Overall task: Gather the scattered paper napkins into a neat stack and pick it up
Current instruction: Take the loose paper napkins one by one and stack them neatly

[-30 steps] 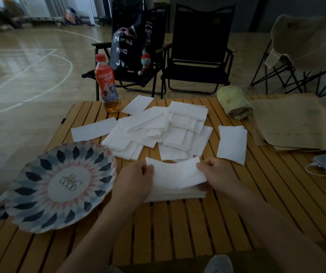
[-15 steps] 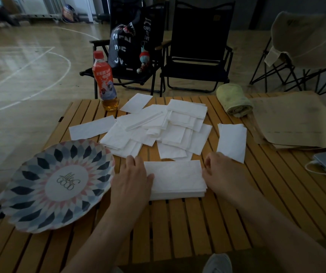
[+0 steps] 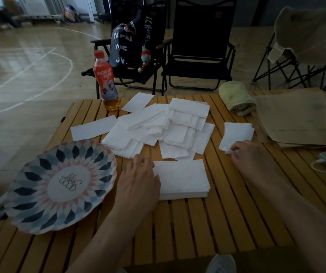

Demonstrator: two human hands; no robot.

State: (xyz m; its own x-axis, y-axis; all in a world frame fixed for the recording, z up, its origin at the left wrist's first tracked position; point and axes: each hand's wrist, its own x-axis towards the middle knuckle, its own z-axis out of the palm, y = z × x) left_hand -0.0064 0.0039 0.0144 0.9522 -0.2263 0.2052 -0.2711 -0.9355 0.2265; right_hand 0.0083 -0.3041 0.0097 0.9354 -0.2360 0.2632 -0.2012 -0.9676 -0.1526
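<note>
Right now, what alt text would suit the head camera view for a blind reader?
A person's left hand rests at the edge of a neat napkin stack on a wooden table while the right hand pinches a loose napkin. More napkins lie scattered behind.

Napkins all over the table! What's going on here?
A person is tidying paper napkins on the wooden slat table. A neat white napkin stack lies in front of them, with the left hand resting against its left edge. The right hand has its grip on the near corner of a loose white napkin off to the right, pinching it. Many scattered white napkins lie behind the stack, so it is not finished or picked up yet.
</note>
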